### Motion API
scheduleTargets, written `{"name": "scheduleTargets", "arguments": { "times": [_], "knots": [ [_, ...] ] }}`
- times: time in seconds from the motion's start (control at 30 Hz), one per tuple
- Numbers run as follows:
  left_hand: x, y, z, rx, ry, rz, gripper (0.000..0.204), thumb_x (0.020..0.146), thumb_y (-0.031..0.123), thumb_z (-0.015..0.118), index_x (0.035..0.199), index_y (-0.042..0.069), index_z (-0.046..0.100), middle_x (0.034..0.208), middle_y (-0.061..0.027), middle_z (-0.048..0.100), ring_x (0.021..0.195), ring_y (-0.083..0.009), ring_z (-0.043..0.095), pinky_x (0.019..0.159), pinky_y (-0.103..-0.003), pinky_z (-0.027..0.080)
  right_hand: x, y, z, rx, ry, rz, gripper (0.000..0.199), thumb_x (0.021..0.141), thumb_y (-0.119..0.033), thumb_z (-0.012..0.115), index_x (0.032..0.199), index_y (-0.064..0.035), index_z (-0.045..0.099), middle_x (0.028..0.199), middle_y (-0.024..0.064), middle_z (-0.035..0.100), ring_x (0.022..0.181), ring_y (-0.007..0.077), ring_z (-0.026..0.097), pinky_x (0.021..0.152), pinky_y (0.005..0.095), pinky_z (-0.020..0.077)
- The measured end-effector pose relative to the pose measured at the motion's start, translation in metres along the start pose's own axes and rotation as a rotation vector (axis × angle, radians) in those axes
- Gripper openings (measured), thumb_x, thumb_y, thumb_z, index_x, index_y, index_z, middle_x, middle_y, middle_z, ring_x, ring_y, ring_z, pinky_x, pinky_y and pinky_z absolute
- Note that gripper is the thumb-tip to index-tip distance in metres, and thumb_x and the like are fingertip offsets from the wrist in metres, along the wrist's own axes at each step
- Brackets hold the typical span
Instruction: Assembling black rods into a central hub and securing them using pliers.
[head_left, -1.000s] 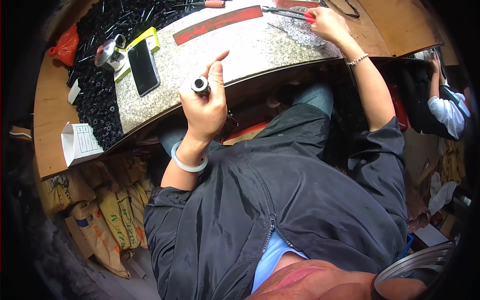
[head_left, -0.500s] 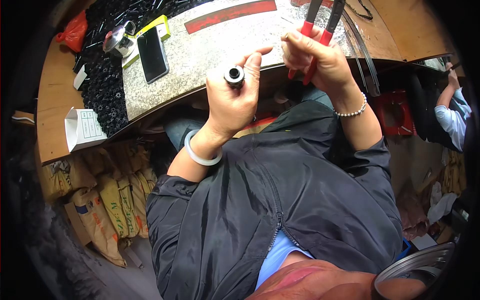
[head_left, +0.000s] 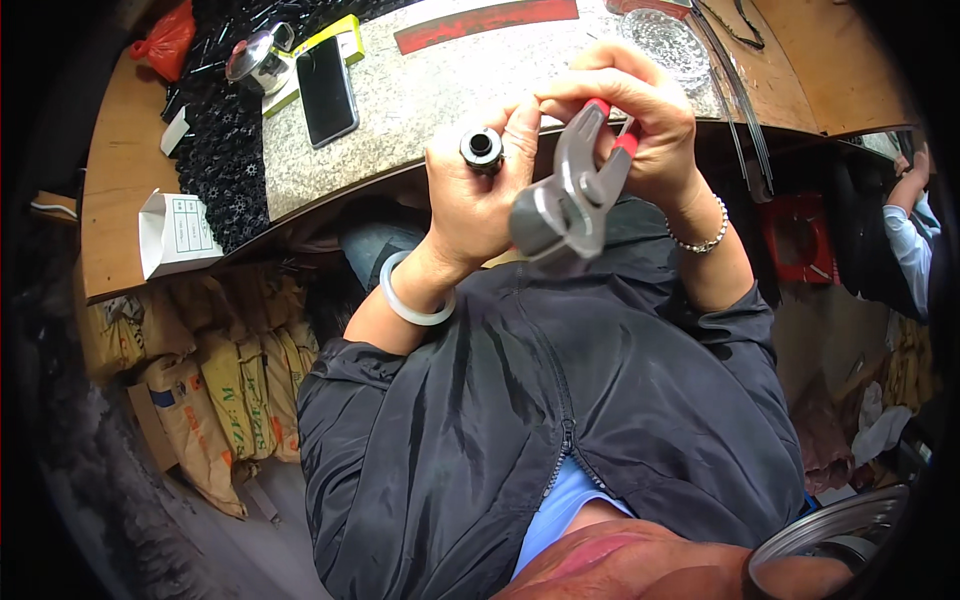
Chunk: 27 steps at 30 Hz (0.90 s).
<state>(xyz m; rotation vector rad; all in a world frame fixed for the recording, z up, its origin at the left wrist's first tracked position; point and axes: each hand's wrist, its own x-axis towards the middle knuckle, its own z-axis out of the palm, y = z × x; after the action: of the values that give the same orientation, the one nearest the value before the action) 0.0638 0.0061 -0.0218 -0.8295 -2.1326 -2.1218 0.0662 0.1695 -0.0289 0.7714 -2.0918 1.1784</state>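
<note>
Speckled grey stone covers the middle of the wooden desk (head_left: 120, 190), which curves across the top of the view. On the stone lie a black smartphone (head_left: 329, 91), face up, and a long red strip (head_left: 485, 20) near the far edge. Left of the phone spreads a heap of small black metal parts (head_left: 225, 170), with a round shiny metal lidded tin (head_left: 255, 60) resting at its upper edge. A folded white paper box (head_left: 175, 232) sits on the bare wood at the desk's near left edge, and an orange plastic bag (head_left: 165, 40) lies at the far left corner. Stacked tan sacks (head_left: 215, 385) stand under the desk.

Just in front of the desk's near edge, above the lap of a dark jacket (head_left: 480, 430), the left hand (head_left: 478, 195) is raised. Its fingers (head_left: 522, 130) are curled shut around a small black cylindrical part with a round hole in its end (head_left: 482, 150), the holed end facing up at the camera. A pale bangle (head_left: 412, 295) rings that wrist.

Touching it on the right, the right hand (head_left: 640, 125) has its fingers closed round the red handles of a pair of grey adjustable pliers (head_left: 565, 205), whose grey head points down toward the jacket, jaws apart. A beaded bracelet (head_left: 700, 238) circles the right wrist.

At the far right edge another person's light sleeve (head_left: 908, 235) shows.
</note>
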Motion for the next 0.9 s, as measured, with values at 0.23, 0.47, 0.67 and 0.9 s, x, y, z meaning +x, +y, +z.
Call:
{"name": "scheduleTargets", "arguments": {
  "times": [0.23, 0.47, 0.67, 0.9],
  "knots": [
    [-0.001, -0.025, 0.002, -0.155, 0.107, 0.109, 0.019, 0.089, 0.008, 0.051, 0.096, -0.005, 0.063, 0.064, -0.0019, 0.06, 0.06, -0.0029, 0.05, 0.051, -0.019, 0.043, 0.005, -0.022, 0.021, -0.039, 0.091, -0.262, 0.023, 0.068, -0.008, 0.072, 0.087, 0.0003, 0.061, 0.076, 0.011, 0.059, 0.066, 0.02, 0.06, 0.056, 0.0278, 0.0484],
    [0.0, -0.028, 0.0, -0.167, 0.081, 0.119, 0.024, 0.088, 0.012, 0.052, 0.098, -0.009, 0.061, 0.07, -0.0045, 0.061, 0.065, -0.005, 0.052, 0.057, -0.02, 0.045, 0.002, -0.018, 0.034, -0.052, 0.141, -0.295, 0.021, 0.069, -0.006, 0.071, 0.086, 0.0001, 0.061, 0.077, 0.0116, 0.061, 0.068, 0.0211, 0.061, 0.06, 0.0288, 0.0494],
    [0.001, -0.027, -0.001, -0.204, 0.098, 0.149, 0.024, 0.088, 0.01, 0.051, 0.099, -0.009, 0.06, 0.072, -0.0056, 0.062, 0.067, -0.0057, 0.054, 0.059, -0.021, 0.046, 0.006, -0.021, 0.04, -0.018, 0.175, -0.273, 0.018, 0.071, -0.006, 0.07, 0.084, 0.0002, 0.06, 0.077, 0.0123, 0.061, 0.069, 0.0212, 0.061, 0.061, 0.0294, 0.0498],
    [0.002, -0.027, -0.002, -0.209, 0.099, 0.171, 0.023, 0.087, 0.009, 0.05, 0.099, -0.009, 0.06, 0.073, -0.0062, 0.063, 0.068, -0.0069, 0.054, 0.061, -0.021, 0.046, 0.006, -0.019, 0.041, -0.027, 0.175, -0.269, 0.017, 0.072, -0.006, 0.069, 0.085, 0.0002, 0.06, 0.078, 0.0123, 0.061, 0.068, 0.0211, 0.06, 0.062, 0.0292, 0.0499]
  ]
}}
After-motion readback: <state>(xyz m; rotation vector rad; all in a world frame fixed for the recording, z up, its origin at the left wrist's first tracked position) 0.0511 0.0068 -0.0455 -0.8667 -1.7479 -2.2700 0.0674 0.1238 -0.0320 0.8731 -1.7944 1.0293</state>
